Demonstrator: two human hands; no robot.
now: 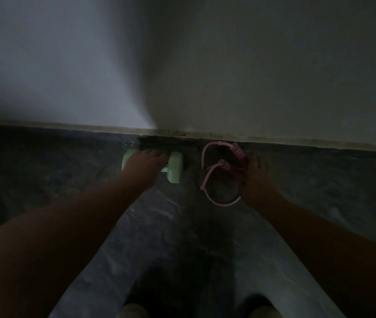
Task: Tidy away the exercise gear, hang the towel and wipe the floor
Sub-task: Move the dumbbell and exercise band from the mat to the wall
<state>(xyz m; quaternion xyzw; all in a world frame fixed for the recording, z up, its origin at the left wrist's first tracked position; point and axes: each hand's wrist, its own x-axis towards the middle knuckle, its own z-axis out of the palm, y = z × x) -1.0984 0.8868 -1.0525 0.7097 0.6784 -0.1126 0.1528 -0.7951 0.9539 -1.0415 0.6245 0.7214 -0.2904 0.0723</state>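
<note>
At foot of wall, on dark floor, pale green dumbbell lying; we are wrapping left hand over its bar, grip curled round it. Just right, apart from dumbbell, pink skipping rope lying in loops; we are resting right hand at its handles, grip state unclear in dim light. Skirting strip running behind both.

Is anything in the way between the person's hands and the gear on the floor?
Nothing visible. The left hand already lies over the green dumbbell, and the right hand touches the pink skipping rope beside it, both close to the wall.
</note>
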